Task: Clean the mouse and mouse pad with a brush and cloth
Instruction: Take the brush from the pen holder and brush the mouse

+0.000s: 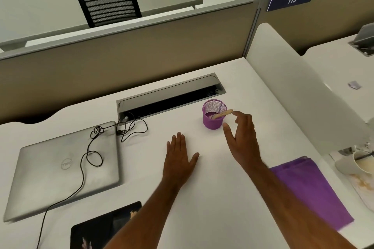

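A purple mesh cup (213, 121) stands on the white desk (202, 198), and a wooden brush handle (223, 114) leans out over its right rim. My right hand (241, 137) hovers just right of the cup, fingers spread, fingertips almost at the handle's end but holding nothing. My left hand (180, 159) lies flat on the desk, palm down, fingers together. A purple cloth (309, 192) lies folded at the right, under my right forearm. The dark mouse pad (101, 228) sits at the bottom left, partly hidden by my left forearm. No mouse is in view.
A shut grey laptop (62, 168) lies at the left with a black cable (89, 159) looped over it. An open cable tray (172, 97) runs along the back. A white divider (299, 87) bounds the right side; a used cup and plate (362, 168) sit beyond it.
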`<state>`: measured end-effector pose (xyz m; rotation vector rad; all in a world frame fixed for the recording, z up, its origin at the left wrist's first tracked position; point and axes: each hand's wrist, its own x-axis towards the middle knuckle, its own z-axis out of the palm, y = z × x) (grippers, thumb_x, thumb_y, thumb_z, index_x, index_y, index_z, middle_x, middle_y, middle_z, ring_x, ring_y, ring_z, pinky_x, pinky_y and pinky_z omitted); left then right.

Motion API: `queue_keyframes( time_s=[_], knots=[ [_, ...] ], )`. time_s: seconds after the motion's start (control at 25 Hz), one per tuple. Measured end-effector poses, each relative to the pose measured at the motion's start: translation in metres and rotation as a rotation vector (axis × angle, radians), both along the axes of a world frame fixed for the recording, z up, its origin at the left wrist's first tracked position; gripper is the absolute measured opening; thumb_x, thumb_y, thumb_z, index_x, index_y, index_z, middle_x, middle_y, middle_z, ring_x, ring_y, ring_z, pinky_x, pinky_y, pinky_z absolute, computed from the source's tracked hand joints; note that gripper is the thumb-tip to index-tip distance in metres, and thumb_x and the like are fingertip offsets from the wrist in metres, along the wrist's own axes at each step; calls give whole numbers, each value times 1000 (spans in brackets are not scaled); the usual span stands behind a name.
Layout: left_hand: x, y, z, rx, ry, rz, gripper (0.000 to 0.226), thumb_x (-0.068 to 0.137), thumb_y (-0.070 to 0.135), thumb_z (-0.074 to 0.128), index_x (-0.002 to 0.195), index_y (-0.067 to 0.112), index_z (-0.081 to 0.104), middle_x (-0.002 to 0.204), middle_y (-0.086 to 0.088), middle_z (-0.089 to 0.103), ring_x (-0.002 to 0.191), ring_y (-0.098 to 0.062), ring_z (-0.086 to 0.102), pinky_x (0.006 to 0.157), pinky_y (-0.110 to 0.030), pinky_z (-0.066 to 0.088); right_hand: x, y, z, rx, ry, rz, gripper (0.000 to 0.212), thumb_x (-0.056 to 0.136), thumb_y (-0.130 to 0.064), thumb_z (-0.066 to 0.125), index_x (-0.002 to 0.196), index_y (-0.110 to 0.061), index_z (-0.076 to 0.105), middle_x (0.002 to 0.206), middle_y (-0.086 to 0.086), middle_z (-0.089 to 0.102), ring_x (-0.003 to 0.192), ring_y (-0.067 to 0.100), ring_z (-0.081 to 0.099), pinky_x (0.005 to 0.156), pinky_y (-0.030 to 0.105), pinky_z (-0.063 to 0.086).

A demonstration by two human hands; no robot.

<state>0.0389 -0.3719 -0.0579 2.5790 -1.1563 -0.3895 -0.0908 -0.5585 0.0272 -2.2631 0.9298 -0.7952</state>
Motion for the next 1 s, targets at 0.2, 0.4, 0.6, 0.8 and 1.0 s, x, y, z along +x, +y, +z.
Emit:
queue_keyframes(
  time_s=[0.2,0.4,0.6,0.8,1.0],
  knots=[
    [-1,-12,-14,3,-21,-24,88,103,65,30,165,12,-3,173,-3,-12,160,-22,-12,130,-42,-6,20,-36,9,333,51,-40,58,95,-55,63,143,-30,40,117,-1,54,89,13,56,63,21,46],
    [-1,-12,-24,-8,-92,-26,86,103,66,28,165,11,5,174,-4,-4,161,-24,-7,131,-45,0,35,-49,3,468,36,-48,38,95,-47,69,123,-26,56,97,-2,67,86,21,67,65,28,49],
    [0,-13,-28,7,-116,-25,87,103,66,29,165,11,6,174,-5,-2,161,-24,-6,131,-46,2,42,-52,4,453,-43,-41,7,97,-20,68,102,-16,69,93,-2,69,79,27,67,64,25,45],
    [-1,-13,-24,25,-95,-34,87,103,66,28,165,11,5,174,-5,-4,161,-24,-8,130,-44,-2,44,-55,14,219,135,9,13,102,-26,62,113,-23,68,102,-5,70,80,13,64,58,10,38],
    [3,-12,-15,72,-12,-54,86,104,65,29,165,15,-5,172,-1,-14,160,-23,-14,129,-41,-9,37,-60,27,-4,247,49,19,104,-27,58,115,-17,69,110,2,74,75,14,59,59,10,32]
  ],
)
